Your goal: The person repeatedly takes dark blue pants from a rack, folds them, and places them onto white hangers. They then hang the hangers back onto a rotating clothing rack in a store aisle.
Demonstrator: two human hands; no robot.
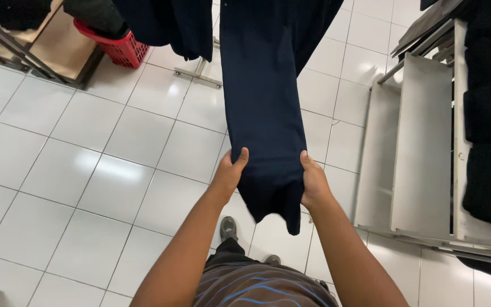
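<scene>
While hanging from above, navy trouser leg [262,113] pinched at both edges by left hand [229,173] and right hand [313,182], spreading fabric flat over tiled floor [103,170].

Matt navy cloth garment [262,113]; glossy white floor tiles [115,170].

Both arms reach forward; left hand [229,172] and right hand [313,183] each keep a closed grip (thumbs up).

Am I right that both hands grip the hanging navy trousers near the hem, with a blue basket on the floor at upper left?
Not quite: the basket is red, not blue, as the head view shows. The left hand and right hand do grip the navy trousers near the hem.
</scene>
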